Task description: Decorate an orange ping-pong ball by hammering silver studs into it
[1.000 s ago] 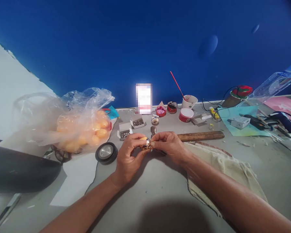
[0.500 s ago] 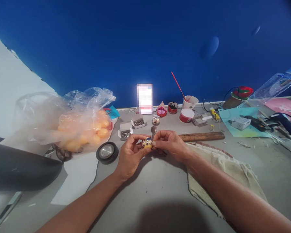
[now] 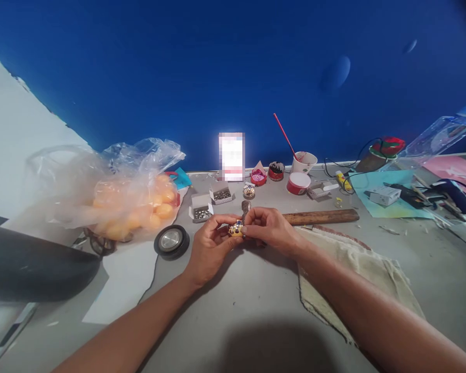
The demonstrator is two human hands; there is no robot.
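Observation:
A small yellow ball studded with shiny metal pieces (image 3: 236, 229) is between my two hands, above the grey table. My left hand (image 3: 212, 243) is closed round its left side, thumb below and fingers above. At its right side, the thumb and fingertips of my right hand (image 3: 270, 228) are pinched together; anything tiny between them is hidden. Just behind the hands lies a hammer, its metal head (image 3: 246, 207) partly covered and its wooden handle (image 3: 322, 216) pointing right. Two small open boxes of metal studs (image 3: 201, 212) (image 3: 221, 195) and another studded ball (image 3: 249, 191) are farther back.
A clear bag of orange balls (image 3: 163, 202) and a round black-rimmed object (image 3: 171, 241) are on the left. Behind stand a lit screen (image 3: 232, 158), red tubs (image 3: 299, 183) and a white cup (image 3: 305, 163). A beige cloth (image 3: 357, 274) lies under my right forearm.
The ball has turned slightly in my left hand, and my right fingertips have shifted a little against it. The view has moved very slightly.

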